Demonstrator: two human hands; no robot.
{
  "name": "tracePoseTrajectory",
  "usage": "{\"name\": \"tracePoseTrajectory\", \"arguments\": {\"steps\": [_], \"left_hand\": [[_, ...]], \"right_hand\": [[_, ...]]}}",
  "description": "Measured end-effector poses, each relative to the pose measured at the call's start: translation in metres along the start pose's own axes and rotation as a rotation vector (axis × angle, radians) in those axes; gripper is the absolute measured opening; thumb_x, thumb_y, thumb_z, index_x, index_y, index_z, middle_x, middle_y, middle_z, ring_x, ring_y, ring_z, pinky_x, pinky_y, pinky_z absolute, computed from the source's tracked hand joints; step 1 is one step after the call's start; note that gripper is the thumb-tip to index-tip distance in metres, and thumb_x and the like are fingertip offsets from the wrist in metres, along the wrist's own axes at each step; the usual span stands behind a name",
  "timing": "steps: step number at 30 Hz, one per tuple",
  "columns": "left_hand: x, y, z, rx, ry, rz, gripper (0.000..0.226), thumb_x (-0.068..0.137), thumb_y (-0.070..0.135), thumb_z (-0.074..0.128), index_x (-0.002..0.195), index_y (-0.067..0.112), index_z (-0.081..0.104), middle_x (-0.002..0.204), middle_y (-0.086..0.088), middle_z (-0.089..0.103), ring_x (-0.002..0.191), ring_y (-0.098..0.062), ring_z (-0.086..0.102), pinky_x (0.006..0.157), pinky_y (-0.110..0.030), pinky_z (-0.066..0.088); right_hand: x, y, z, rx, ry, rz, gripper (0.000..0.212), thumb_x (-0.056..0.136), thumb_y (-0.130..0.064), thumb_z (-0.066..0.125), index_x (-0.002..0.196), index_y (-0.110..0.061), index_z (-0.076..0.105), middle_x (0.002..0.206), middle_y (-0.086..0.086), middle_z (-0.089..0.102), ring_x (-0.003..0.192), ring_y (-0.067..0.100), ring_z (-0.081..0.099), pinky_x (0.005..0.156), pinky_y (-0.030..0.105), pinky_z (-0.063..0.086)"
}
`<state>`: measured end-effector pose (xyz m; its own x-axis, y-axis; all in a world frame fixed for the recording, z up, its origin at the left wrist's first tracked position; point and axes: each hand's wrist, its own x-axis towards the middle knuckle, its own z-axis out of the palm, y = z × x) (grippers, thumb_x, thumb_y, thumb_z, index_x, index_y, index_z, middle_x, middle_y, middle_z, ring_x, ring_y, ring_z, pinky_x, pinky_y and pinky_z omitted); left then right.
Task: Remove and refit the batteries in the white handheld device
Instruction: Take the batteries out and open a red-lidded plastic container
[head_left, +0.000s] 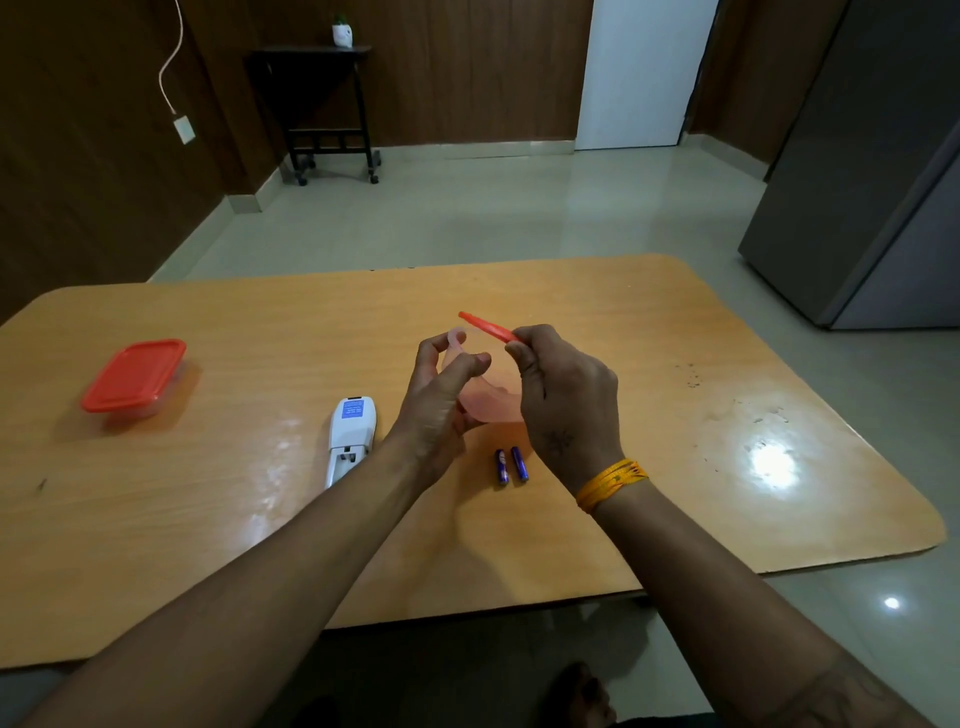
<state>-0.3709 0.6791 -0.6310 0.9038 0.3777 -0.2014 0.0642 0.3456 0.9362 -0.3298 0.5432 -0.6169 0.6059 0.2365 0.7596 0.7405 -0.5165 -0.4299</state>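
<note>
The white handheld device (350, 436) lies back side up on the wooden table (208, 519), its battery compartment open and empty. Two blue batteries (510, 465) lie side by side on the table just right of it, below my hands. Above them my left hand (441, 400) holds a small translucent pink container (491, 400). My right hand (566, 395) pinches a red lid (485, 327) tilted above the container's rim, lifted off it.
A second small box with a red lid (134, 376) sits at the table's far left. Beyond the table are a tiled floor, a dark trolley (332, 104) against the wall and a grey fridge (872, 182) at the right.
</note>
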Motion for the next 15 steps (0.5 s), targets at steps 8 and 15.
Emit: {"name": "tracePoseTrajectory", "arguments": {"steps": [8, 15], "left_hand": [[0.005, -0.001, -0.002, 0.029, 0.188, -0.028, 0.040, 0.095, 0.015, 0.049, 0.127, 0.034, 0.065, 0.115, 0.003, 0.066, 0.096, -0.021, 0.064, 0.061, -0.029, 0.043], [0.025, -0.004, 0.010, -0.054, 0.311, 0.019, 0.030, 0.105, 0.016, 0.051, 0.130, 0.015, 0.067, 0.133, -0.003, 0.063, 0.102, -0.024, 0.074, 0.060, -0.028, 0.053]], "right_hand": [[0.015, 0.035, -0.013, 0.109, 0.108, 0.297, 0.022, 0.109, -0.026, 0.054, 0.110, -0.008, 0.068, 0.084, 0.005, 0.072, 0.066, 0.024, 0.061, 0.052, 0.028, 0.038], [0.017, 0.084, -0.039, 0.103, 0.269, 0.619, 0.018, 0.103, -0.022, 0.061, 0.114, -0.011, 0.069, 0.095, -0.001, 0.065, 0.084, 0.021, 0.061, 0.072, 0.032, 0.051]]}}
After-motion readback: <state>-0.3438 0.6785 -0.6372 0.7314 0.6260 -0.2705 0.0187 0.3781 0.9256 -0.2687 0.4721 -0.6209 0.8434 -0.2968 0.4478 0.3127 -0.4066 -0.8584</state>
